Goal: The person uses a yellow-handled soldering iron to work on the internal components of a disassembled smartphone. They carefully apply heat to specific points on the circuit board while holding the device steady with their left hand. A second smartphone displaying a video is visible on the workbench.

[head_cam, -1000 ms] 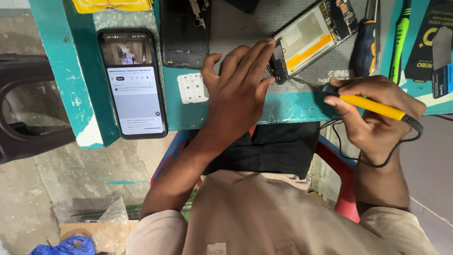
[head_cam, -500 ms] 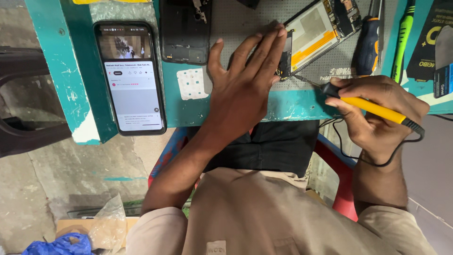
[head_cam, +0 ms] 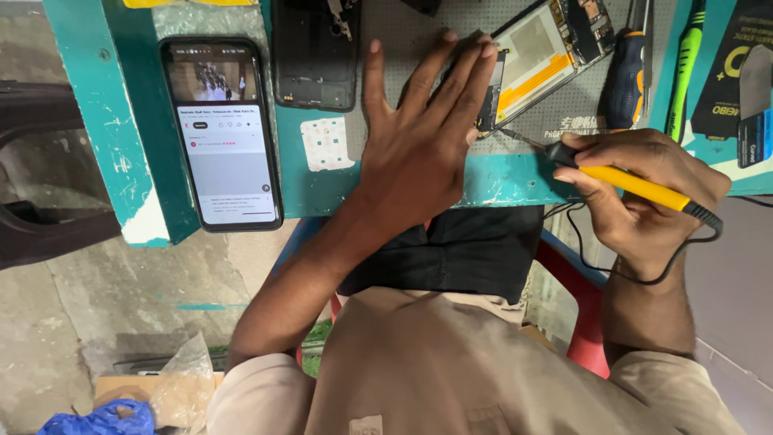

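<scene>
My left hand lies flat, fingers together, on the grey work mat, its fingertips resting against the edge of an opened phone with a yellow-striped inside. My right hand grips a yellow-handled soldering iron; its thin metal tip points toward the lower corner of the opened phone, close to my left fingertips. A black cable runs from the iron's back end down past my wrist.
A lit phone shows a video page on the teal bench. A black phone back cover lies beside it, with a small white patch below. Screwdrivers and packets sit at right.
My left hand has flattened and slid onto the mat beside the opened phone. The iron's tip has moved closer to the phone's corner. The view has shifted slightly.
</scene>
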